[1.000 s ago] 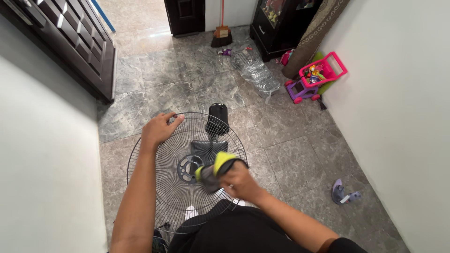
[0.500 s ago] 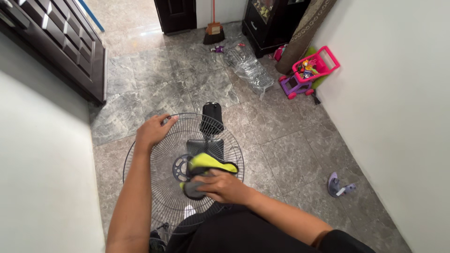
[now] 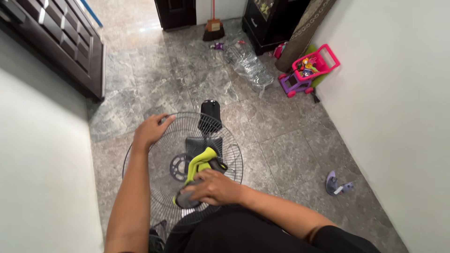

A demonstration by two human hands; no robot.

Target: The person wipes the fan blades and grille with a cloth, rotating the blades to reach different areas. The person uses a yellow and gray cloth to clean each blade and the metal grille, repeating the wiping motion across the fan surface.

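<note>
The left hand (image 3: 151, 130) grips the wire fan guard's (image 3: 225, 140) rim, steadying it above the tiled floor (image 3: 290, 145); the right hand (image 3: 213, 187) presses a yellow-and-grey cloth (image 3: 199, 164) against its centre.

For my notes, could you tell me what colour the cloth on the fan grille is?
Yellow-green and grey cloth, head view.

— What can't you make out?
— The lower rim of the wire fan guard (image 3: 154, 140) disappears behind the person's dark clothing. The right hand (image 3: 213, 187) covers part of the yellow-green and grey cloth (image 3: 199, 164).
— And further off?
— The broom (image 3: 213, 26) and dark cabinet (image 3: 269, 21) are cut off by the top edge. The contents of the pink toy cart (image 3: 311, 65) are too small to tell.
</note>
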